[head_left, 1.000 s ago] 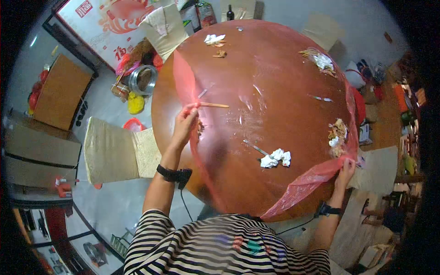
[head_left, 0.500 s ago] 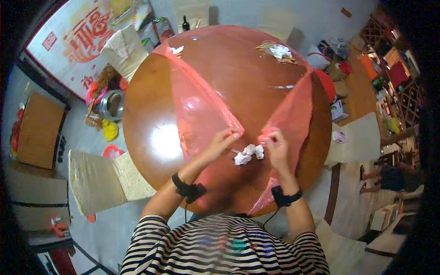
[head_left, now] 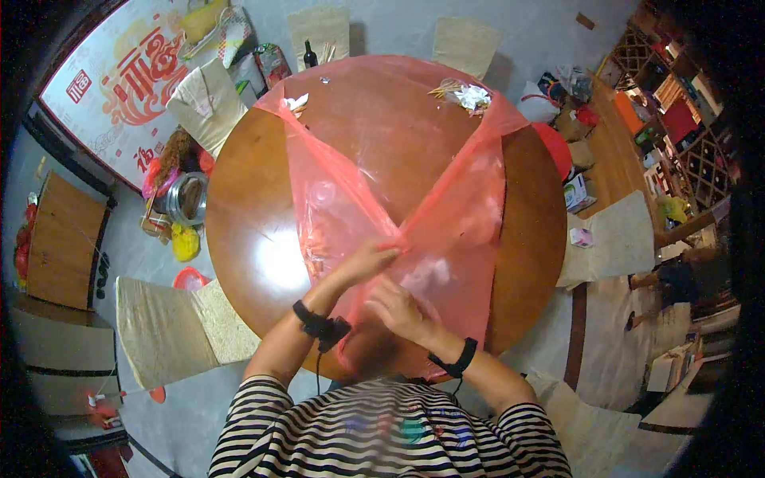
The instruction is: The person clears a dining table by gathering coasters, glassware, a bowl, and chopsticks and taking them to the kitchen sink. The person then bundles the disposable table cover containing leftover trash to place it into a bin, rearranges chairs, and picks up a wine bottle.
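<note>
A thin translucent red plastic tablecloth point(head_left: 470, 263) lies over the round table, its two sides folded inward to a meeting point in front of me. My left hand point(head_left: 370, 263) is closed on the gathered plastic at that point. Just below and to the right, my right hand point(head_left: 398, 311) has its fingers bent around a fold of the same sheet; part of its grip is hidden. Crumpled white tissues point(head_left: 430, 275) show faintly through the plastic beside my hands. At the far side, white tissue with thin sticks point(head_left: 470, 97) and another tissue scrap point(head_left: 296, 103) lie on the table.
The brown round table point(head_left: 247, 183) has covered chairs point(head_left: 171, 327) around it. A dark bottle point(head_left: 309, 54) stands behind the far edge. A steel pot point(head_left: 188, 199) and a yellow bag point(head_left: 185, 241) sit on the left floor. A tissue pack point(head_left: 581, 237) rests on the right chair.
My right hand has moved left and down towards my left hand, drawing the right side of the tablecloth over the near tissues. The gap between the two folded edges has closed.
</note>
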A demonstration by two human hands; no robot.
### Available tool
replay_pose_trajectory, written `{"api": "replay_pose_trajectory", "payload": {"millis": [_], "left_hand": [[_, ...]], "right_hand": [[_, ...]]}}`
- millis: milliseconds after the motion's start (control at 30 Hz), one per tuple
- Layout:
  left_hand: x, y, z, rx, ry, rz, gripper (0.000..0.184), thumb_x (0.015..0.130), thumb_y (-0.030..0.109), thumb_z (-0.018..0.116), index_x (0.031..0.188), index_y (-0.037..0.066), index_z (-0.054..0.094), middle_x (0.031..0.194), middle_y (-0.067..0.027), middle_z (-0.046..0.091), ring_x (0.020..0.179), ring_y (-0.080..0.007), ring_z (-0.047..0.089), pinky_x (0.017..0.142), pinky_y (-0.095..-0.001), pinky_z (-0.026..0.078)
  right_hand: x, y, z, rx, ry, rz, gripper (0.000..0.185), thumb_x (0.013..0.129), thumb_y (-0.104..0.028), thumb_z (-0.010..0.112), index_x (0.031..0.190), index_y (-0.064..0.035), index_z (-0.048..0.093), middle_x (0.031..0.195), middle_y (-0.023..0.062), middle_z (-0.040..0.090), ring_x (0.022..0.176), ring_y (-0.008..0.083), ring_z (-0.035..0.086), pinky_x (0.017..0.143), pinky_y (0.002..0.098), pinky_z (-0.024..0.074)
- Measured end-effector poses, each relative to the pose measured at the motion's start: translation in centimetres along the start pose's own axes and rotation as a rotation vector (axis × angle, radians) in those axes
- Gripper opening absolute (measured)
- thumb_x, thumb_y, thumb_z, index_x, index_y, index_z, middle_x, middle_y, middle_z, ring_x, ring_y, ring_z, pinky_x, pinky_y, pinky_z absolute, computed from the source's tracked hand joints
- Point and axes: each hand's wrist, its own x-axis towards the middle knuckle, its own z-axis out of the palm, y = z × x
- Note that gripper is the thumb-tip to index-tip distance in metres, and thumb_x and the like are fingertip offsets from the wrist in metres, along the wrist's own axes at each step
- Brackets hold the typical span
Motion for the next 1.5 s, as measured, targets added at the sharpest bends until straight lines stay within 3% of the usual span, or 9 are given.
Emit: {"api": "replay_pose_trajectory", "payload": {"millis": [300, 400, 600, 833, 933, 1200, 1267, 1300, 1500], "left_hand": [[-9.0, 4.3, -2.8, 0.343, 0.198, 0.001, 0.019, 0.092, 0.016, 0.047, 0.098, 0.006, 0.061, 0.065, 0.0058, 0.043, 0.058, -0.0063, 0.042, 0.048, -0.0222, 0.036], [-12.2, 4.1, -2.8, 0.413, 0.203, -0.035, 0.02, 0.092, 0.018, 0.046, 0.098, 0.005, 0.061, 0.064, 0.0032, 0.045, 0.057, -0.0069, 0.043, 0.049, -0.0229, 0.037], [-17.2, 1.2, -2.9, 0.638, 0.272, -0.019, 0.018, 0.085, 0.008, 0.051, 0.098, 0.004, 0.062, 0.066, -0.0099, 0.055, 0.059, -0.0152, 0.054, 0.054, -0.0303, 0.043], [-20.6, 2.2, -1.5, 0.602, 0.255, -0.076, 0.026, 0.079, 0.0, 0.049, 0.1, 0.005, 0.064, 0.075, -0.0184, 0.062, 0.066, -0.0264, 0.061, 0.063, -0.0366, 0.048], [-22.0, 0.5, -1.9, 0.659, 0.273, 0.063, 0.023, 0.082, -0.003, 0.048, 0.1, 0.002, 0.063, 0.068, -0.0085, 0.06, 0.062, -0.0145, 0.056, 0.057, -0.0292, 0.046], [-23.7, -1.6, -3.5, 0.558, 0.297, 0.012, 0.016, 0.082, 0.005, 0.057, 0.096, 0.002, 0.064, 0.066, -0.0004, 0.058, 0.057, -0.0096, 0.051, 0.05, -0.0248, 0.041], [-23.3, -4.1, -4.9, 0.469, 0.273, 0.04, 0.019, 0.084, 0.012, 0.056, 0.099, 0.002, 0.063, 0.067, 0.0014, 0.054, 0.057, -0.0077, 0.046, 0.049, -0.0228, 0.036], [-23.6, -5.0, -5.8, 0.376, 0.241, -0.034, 0.025, 0.087, 0.018, 0.055, 0.104, 0.002, 0.062, 0.07, 0.0031, 0.052, 0.058, -0.0068, 0.043, 0.05, -0.0219, 0.033], [-20.9, -1.6, -6.7, 0.272, 0.265, -0.279, 0.016, 0.085, 0.014, 0.057, 0.092, 0.003, 0.064, 0.064, 0.0015, 0.053, 0.055, -0.0064, 0.046, 0.048, -0.0217, 0.036]], "right_hand": [[3.0, 3.6, -6.1, 0.111, 0.575, 0.075, 0.016, 0.082, -0.006, 0.056, 0.098, -0.0039, 0.058, 0.102, 0.0086, 0.058, 0.087, 0.0221, 0.06, 0.074, 0.031, 0.0476], [3.9, 10.0, -10.2, 0.394, 0.64, 0.352, 0.017, 0.088, -0.008, 0.052, 0.105, -0.0026, 0.053, 0.095, 0.0046, 0.056, 0.073, 0.0116, 0.059, 0.064, 0.022, 0.0462], [6.6, 22.0, -14.7, 0.743, 0.645, 0.668, 0.031, 0.088, -0.022, 0.057, 0.111, -0.0044, 0.047, 0.086, 0.0074, 0.055, 0.07, 0.0182, 0.058, 0.061, 0.0253, 0.0476], [14.1, 28.4, -12.2, 1.26, 0.639, 0.666, 0.041, 0.079, -0.04, 0.068, 0.105, -0.0113, 0.053, 0.083, 0.0063, 0.058, 0.069, 0.0171, 0.056, 0.055, 0.0283, 0.0452], [16.8, 30.3, -11.1, 1.269, 0.696, 0.617, 0.033, 0.078, -0.038, 0.069, 0.096, -0.0134, 0.056, 0.079, 0.0029, 0.057, 0.067, 0.0135, 0.054, 0.054, 0.0271, 0.043], [20.8, 26.9, -10.0, 0.577, 0.913, 0.248, 0.012, 0.085, -0.019, 0.059, 0.089, -0.0085, 0.056, 0.075, -0.0008, 0.054, 0.066, 0.0136, 0.052, 0.057, 0.0268, 0.0424], [23.5, 27.8, -8.9, 0.213, 0.955, 0.303, 0.025, 0.086, -0.027, 0.055, 0.097, -0.0057, 0.06, 0.087, 0.0101, 0.062, 0.084, 0.0203, 0.059, 0.073, 0.0349, 0.047], [22.3, 23.9, -9.4, 0.031, 1.03, 0.149, 0.01, 0.085, -0.015, 0.055, 0.084, -0.0056, 0.057, 0.071, 0.0048, 0.055, 0.07, 0.0159, 0.053, 0.063, 0.0321, 0.0453], [18.4, 13.4, -9.8, -0.137, 0.714, 0.123, 0.018, 0.083, -0.02, 0.055, 0.089, -0.0035, 0.056, 0.082, 0.0208, 0.06, 0.078, 0.0397, 0.059, 0.064, 0.0437, 0.0468]]}}
